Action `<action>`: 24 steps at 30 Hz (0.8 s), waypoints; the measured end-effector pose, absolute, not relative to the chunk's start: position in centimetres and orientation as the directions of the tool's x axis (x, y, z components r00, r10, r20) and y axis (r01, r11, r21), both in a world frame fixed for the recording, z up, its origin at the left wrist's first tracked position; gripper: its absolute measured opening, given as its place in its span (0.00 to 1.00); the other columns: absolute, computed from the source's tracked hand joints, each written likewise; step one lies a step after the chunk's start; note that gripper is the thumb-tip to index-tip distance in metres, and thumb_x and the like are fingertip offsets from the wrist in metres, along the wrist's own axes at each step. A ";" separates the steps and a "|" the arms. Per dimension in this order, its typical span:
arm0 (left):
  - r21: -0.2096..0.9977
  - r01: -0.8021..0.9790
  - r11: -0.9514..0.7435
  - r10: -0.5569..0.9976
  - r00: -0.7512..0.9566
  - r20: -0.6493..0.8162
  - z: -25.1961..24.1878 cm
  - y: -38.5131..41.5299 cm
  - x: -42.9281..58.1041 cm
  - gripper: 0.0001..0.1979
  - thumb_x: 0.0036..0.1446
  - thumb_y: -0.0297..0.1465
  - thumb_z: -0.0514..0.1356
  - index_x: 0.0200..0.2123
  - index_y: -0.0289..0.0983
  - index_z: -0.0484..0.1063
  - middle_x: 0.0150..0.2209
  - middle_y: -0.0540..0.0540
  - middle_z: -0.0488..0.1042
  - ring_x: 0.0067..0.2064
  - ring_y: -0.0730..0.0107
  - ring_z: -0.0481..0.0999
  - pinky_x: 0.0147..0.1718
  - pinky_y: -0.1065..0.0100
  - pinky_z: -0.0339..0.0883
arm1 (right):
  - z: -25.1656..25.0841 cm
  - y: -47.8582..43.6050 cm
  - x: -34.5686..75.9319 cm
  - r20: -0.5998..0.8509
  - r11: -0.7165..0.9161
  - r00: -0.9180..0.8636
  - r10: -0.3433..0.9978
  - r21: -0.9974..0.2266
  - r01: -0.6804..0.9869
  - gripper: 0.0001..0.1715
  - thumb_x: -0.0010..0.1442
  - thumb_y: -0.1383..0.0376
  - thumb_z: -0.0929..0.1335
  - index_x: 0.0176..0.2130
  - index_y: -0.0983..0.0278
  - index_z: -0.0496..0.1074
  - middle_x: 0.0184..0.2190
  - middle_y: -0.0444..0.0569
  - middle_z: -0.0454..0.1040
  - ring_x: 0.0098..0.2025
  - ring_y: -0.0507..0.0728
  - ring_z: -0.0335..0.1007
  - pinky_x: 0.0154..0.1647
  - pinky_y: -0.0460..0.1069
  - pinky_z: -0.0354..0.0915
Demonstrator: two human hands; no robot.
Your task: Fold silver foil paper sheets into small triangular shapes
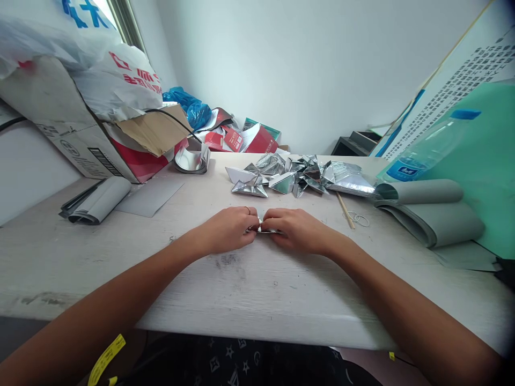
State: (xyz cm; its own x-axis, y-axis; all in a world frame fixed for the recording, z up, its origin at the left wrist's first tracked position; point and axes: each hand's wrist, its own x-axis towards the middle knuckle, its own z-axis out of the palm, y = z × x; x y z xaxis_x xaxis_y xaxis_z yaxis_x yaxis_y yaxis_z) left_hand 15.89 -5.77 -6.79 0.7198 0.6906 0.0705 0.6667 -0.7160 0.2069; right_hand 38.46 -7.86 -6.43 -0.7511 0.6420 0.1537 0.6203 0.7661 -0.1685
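Near the middle of the white table, my left hand (234, 229) and my right hand (296, 229) meet with curled fingers over a small piece of folded silver foil paper (265, 231). Both hands grip it, and most of it is hidden beneath the fingers. A ring shows on a finger of the left hand. Just beyond the hands lies a pile of folded silver foil paper shapes (284, 181), some boat-like with pointed ends. A thin wooden stick (345, 210) and a pale rubber band (359, 219) lie to the right of my right hand.
Curled stacks of grey-backed paper sit at right (438, 214) and left (98, 198), beside a flat sheet (149, 195). A clear plastic bottle (430, 145) leans at right. Cardboard boxes (76, 123) with plastic bags (120, 86) rise at left. The table's front edge (257, 340) is near my body.
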 end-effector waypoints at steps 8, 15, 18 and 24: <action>0.257 0.676 -0.691 0.705 0.709 0.030 -6.5 -5.4 15.8 0.18 0.59 0.36 0.46 0.43 0.47 0.74 0.49 0.60 0.72 0.46 0.95 0.67 0.48 0.81 0.55 | -6.7 -7.7 38.6 0.177 0.795 -0.775 0.606 -0.171 0.582 0.19 0.60 0.73 0.66 0.50 0.62 0.75 0.49 0.51 0.73 0.47 0.57 0.71 0.45 0.52 0.65; 0.283 0.672 -0.685 0.709 0.704 0.043 -6.8 -5.1 15.8 0.22 0.61 0.38 0.43 0.42 0.42 0.76 0.50 0.56 0.73 0.47 0.95 0.68 0.47 0.81 0.58 | -6.8 -7.7 38.6 0.201 0.817 -0.793 0.575 -0.187 0.545 0.21 0.59 0.74 0.66 0.50 0.62 0.75 0.52 0.50 0.72 0.49 0.58 0.70 0.47 0.54 0.66; 0.260 0.670 -0.696 0.704 0.708 0.059 -7.0 -5.0 15.7 0.23 0.61 0.39 0.43 0.42 0.42 0.77 0.50 0.54 0.72 0.47 0.95 0.68 0.48 0.81 0.60 | -6.7 -7.7 38.7 0.210 0.830 -0.804 0.557 -0.176 0.529 0.21 0.59 0.74 0.66 0.51 0.62 0.75 0.52 0.51 0.72 0.50 0.59 0.70 0.48 0.54 0.66; 0.222 0.667 -0.712 0.696 0.712 0.094 -7.1 -4.9 15.5 0.23 0.61 0.40 0.44 0.44 0.43 0.77 0.50 0.54 0.73 0.46 0.95 0.68 0.50 0.82 0.61 | -6.8 -7.6 38.8 0.207 0.838 -0.813 0.544 -0.173 0.517 0.22 0.59 0.74 0.65 0.52 0.62 0.75 0.52 0.53 0.72 0.51 0.59 0.70 0.50 0.55 0.66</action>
State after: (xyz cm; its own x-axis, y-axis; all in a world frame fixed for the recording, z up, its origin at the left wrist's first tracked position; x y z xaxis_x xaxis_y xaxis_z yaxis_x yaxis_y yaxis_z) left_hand 15.54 -4.89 -7.11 0.7119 0.6959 0.0939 0.6665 -0.7118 0.2217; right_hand 38.76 -7.62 -6.77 -0.8130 0.5444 0.2067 0.5172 0.8382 -0.1732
